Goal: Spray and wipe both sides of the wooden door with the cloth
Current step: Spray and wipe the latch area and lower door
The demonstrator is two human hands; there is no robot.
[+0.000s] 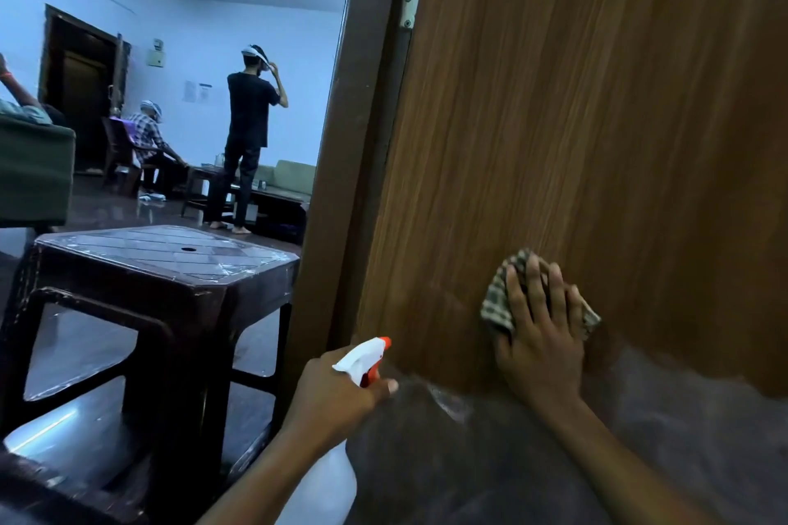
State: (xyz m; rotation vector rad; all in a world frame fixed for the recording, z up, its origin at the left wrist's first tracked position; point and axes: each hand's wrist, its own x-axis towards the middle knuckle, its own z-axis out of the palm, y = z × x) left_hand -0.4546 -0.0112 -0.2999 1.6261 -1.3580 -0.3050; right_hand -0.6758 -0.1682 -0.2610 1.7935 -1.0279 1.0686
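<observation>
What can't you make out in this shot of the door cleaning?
Head view only:
- Spray bottle: its body is mostly behind the left hand and forearm; liquid level unreadable.
- Checked cloth: largely under the right hand; its full size is hidden.
- Wooden door: lower part behind a blurred grey mass; far side not visible.
- Papers on the far wall: too small to read.

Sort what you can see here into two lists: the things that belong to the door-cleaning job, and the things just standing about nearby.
Part of the job:
wooden door
checked cloth, pressed to the door by the right hand
spray bottle, held in the left hand

Just standing about:
dark plastic stool
door frame
sofa
people in the far room
</observation>
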